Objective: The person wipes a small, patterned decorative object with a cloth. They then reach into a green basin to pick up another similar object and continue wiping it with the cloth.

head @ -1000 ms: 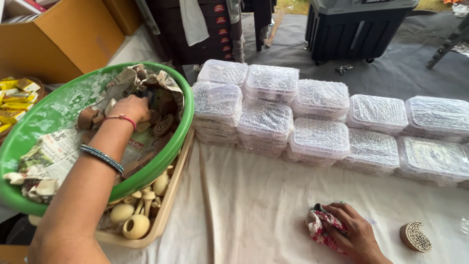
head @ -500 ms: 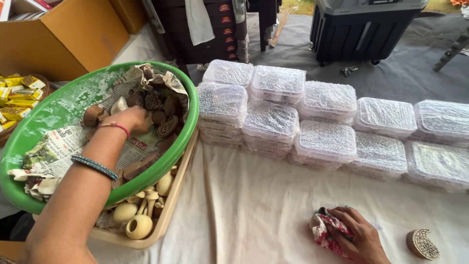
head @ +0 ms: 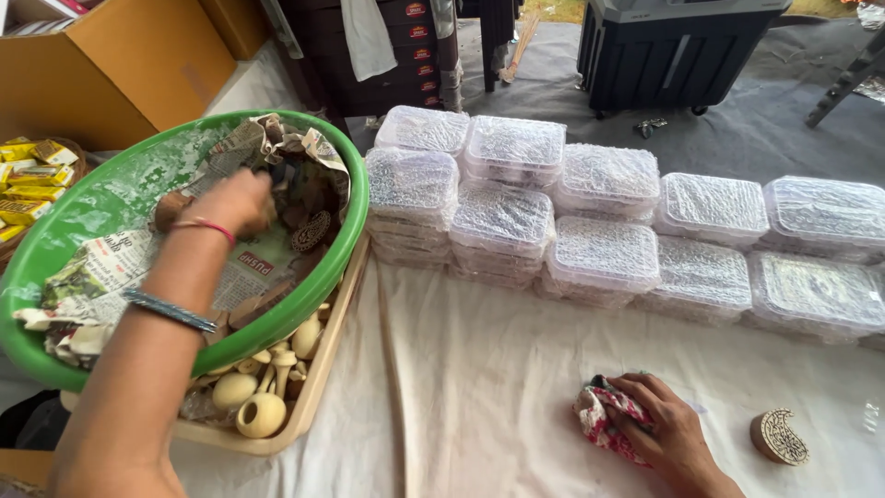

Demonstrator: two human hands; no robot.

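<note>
- Over the green basin (head: 111, 198), the left hand (head: 235, 201) is motion-blurred, so I cannot tell whether its fingers are curled around anything; it sits among dark carved wooden blocks (head: 311, 231) lying on crumpled newspaper (head: 111, 267) inside the basin.
- Under the basin's near edge, a beige tray (head: 318, 378) holds pale wooden knobs (head: 260, 415).
- Down at the lower right, the right hand (head: 666, 429) presses flat on a red-and-white rag (head: 601, 426), fingers bent over it, against the white cloth (head: 489, 387) covering the table.
- Just beside that hand lies a paisley-shaped carved stamp (head: 780, 436), apart from the fingers.
- Behind, clear lidded plastic boxes (head: 599, 249) stand stacked in rows.
</note>
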